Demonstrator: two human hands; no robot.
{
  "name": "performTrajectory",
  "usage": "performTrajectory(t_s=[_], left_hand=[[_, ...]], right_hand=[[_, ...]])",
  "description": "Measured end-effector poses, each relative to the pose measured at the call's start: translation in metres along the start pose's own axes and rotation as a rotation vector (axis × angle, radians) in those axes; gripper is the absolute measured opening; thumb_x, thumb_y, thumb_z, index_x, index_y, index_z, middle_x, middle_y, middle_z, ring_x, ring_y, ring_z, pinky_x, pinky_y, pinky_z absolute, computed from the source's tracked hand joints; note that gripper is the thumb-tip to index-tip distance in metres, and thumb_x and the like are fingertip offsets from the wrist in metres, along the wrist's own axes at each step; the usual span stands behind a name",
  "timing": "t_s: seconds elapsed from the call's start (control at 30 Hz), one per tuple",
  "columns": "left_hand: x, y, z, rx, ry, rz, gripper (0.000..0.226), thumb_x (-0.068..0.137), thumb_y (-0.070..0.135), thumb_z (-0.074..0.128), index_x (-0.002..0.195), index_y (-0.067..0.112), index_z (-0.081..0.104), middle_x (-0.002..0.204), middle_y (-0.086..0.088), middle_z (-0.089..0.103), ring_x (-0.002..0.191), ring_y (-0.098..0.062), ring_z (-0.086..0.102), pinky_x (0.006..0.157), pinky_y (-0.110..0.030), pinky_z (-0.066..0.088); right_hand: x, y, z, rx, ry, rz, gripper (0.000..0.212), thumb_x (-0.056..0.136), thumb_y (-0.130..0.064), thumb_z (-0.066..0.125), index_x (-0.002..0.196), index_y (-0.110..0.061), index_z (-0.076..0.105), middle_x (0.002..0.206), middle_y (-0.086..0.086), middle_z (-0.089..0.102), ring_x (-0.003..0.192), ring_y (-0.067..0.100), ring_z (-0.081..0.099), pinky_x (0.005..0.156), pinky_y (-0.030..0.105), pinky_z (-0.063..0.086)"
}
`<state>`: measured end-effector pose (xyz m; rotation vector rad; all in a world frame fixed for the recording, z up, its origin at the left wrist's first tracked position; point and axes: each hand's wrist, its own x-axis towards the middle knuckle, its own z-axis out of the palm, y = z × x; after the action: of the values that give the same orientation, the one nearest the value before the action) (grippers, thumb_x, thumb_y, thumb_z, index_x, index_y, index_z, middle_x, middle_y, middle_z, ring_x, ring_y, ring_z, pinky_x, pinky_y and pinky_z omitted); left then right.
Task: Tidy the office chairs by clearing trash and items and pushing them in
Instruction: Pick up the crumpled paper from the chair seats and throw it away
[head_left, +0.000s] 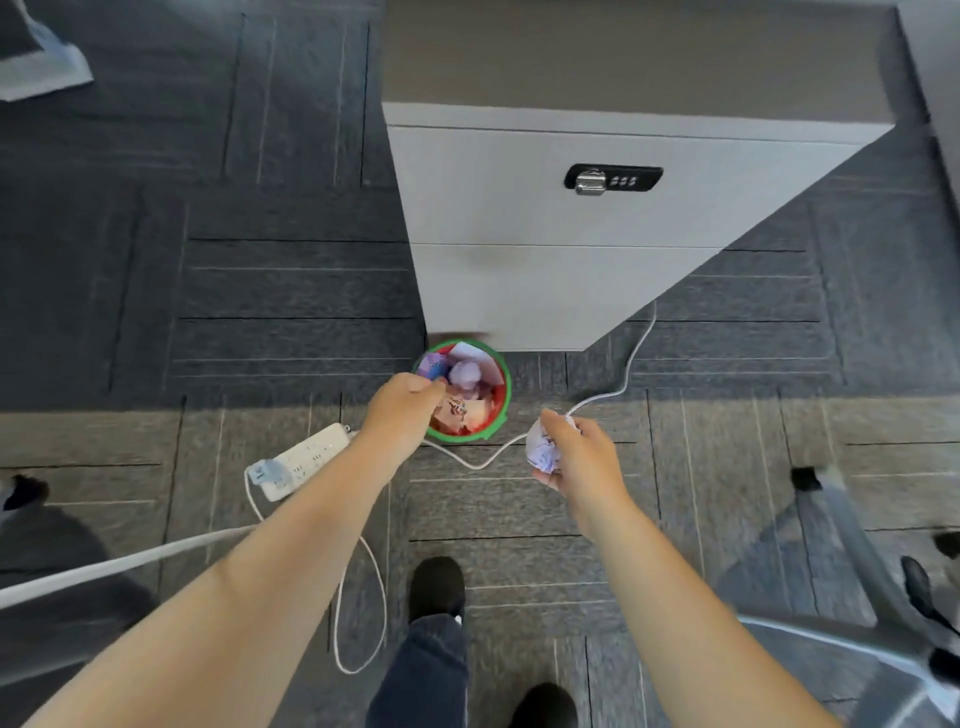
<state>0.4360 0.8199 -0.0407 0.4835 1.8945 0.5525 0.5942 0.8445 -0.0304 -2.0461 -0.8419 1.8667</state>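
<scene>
A small red bin with a green rim (505, 385) stands on the carpet against the foot of a white drawer cabinet, filled with crumpled paper and wrappers. My left hand (402, 410) hovers over the bin's left edge, fingers curled; whether it holds anything is hidden. My right hand (576, 454) is to the right of the bin, closed on a crumpled white paper ball (540, 447). Part of an office chair (852, 561), its grey base and black casters, shows at the lower right.
The white cabinet (571, 234) with a combination lock stands ahead. A white power strip (301, 460) and its cables lie on the floor to the left and run under my hands. My dark shoes (436, 587) stand below on grey carpet.
</scene>
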Motion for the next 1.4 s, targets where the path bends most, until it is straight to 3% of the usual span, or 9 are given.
performTrajectory(t_s=[0.2,0.3,0.4,0.47,0.6,0.8,1.0,1.17,1.4], left_hand=[[-0.004,0.004,-0.016,0.064,0.096,0.086,0.033,0.087,0.017,0.041,0.059,0.03,0.031,0.085,-0.006,0.038,0.082,-0.017,0.035,0.075,-0.03,0.026],[-0.006,0.007,-0.022,0.012,0.104,0.123,0.016,0.088,0.022,0.045,0.091,0.021,0.06,0.093,-0.001,0.047,0.09,-0.017,0.044,0.083,-0.029,0.034],[-0.016,0.016,-0.022,0.023,0.132,0.128,0.028,0.091,0.017,0.043,0.114,0.011,0.058,0.112,-0.002,0.058,0.112,-0.019,0.051,0.091,-0.029,0.036],[-0.029,0.027,-0.02,0.019,0.142,0.155,0.027,0.091,0.016,0.043,0.112,0.012,0.059,0.114,-0.007,0.061,0.113,-0.024,0.053,0.092,-0.031,0.039],[-0.059,0.062,-0.004,-0.007,0.118,0.265,0.025,0.091,0.014,0.043,0.11,0.013,0.06,0.115,-0.008,0.061,0.104,-0.019,0.054,0.077,-0.024,0.042],[-0.135,0.138,0.039,0.007,-0.047,0.492,0.02,0.091,0.02,0.048,0.105,0.012,0.06,0.107,-0.007,0.06,0.102,-0.022,0.055,0.092,-0.032,0.042],[-0.239,0.207,0.114,0.068,-0.211,0.714,0.028,0.089,0.015,0.05,0.069,0.034,0.051,0.08,0.007,0.057,0.09,-0.026,0.059,0.069,-0.025,0.043],[-0.353,0.218,0.193,0.177,-0.372,0.884,0.016,0.089,0.023,0.046,0.08,0.034,0.054,0.104,0.003,0.061,0.099,-0.017,0.057,0.08,-0.027,0.042],[-0.48,0.175,0.325,0.291,-0.534,0.972,0.015,0.091,0.021,0.046,0.098,0.018,0.059,0.097,0.002,0.057,0.096,-0.018,0.054,0.078,-0.028,0.039]], right_hand=[[0.03,-0.011,0.037,0.032,-0.052,0.029,0.045,0.091,-0.035,0.047,0.116,0.001,0.048,0.116,0.018,0.054,0.095,0.027,0.055,0.068,0.037,0.051],[0.029,-0.017,0.041,-0.074,-0.01,-0.022,0.055,0.092,-0.03,0.045,0.125,0.014,0.042,0.115,0.038,0.051,0.094,0.044,0.055,0.088,0.052,0.047],[0.017,-0.017,0.029,-0.144,0.051,-0.126,0.038,0.091,-0.019,0.046,0.103,0.016,0.054,0.11,0.04,0.054,0.096,0.048,0.055,0.094,0.052,0.046],[0.004,-0.022,0.014,-0.129,0.076,-0.175,0.017,0.09,-0.016,0.047,0.076,-0.012,0.056,0.097,0.021,0.06,0.089,0.029,0.056,0.087,0.042,0.046],[-0.031,-0.044,-0.026,-0.022,0.123,-0.28,0.023,0.089,-0.012,0.048,0.07,-0.024,0.051,0.077,0.002,0.056,0.081,0.019,0.053,0.076,0.034,0.044],[-0.114,-0.088,-0.114,0.171,0.227,-0.454,0.015,0.09,-0.01,0.048,0.078,-0.016,0.056,0.075,-0.004,0.056,0.069,0.007,0.053,0.067,0.02,0.045],[-0.213,-0.081,-0.236,0.311,0.422,-0.558,0.021,0.09,-0.013,0.049,0.072,-0.022,0.054,0.075,-0.004,0.057,0.069,0.008,0.054,0.063,0.019,0.044],[-0.289,-0.023,-0.348,0.419,0.627,-0.573,0.025,0.089,-0.01,0.049,0.067,-0.021,0.054,0.07,-0.001,0.057,0.065,0.01,0.052,0.062,0.022,0.041],[-0.381,0.105,-0.479,0.468,0.809,-0.506,0.022,0.088,-0.006,0.047,0.069,-0.015,0.053,0.069,0.002,0.054,0.062,0.016,0.051,0.057,0.024,0.039]])
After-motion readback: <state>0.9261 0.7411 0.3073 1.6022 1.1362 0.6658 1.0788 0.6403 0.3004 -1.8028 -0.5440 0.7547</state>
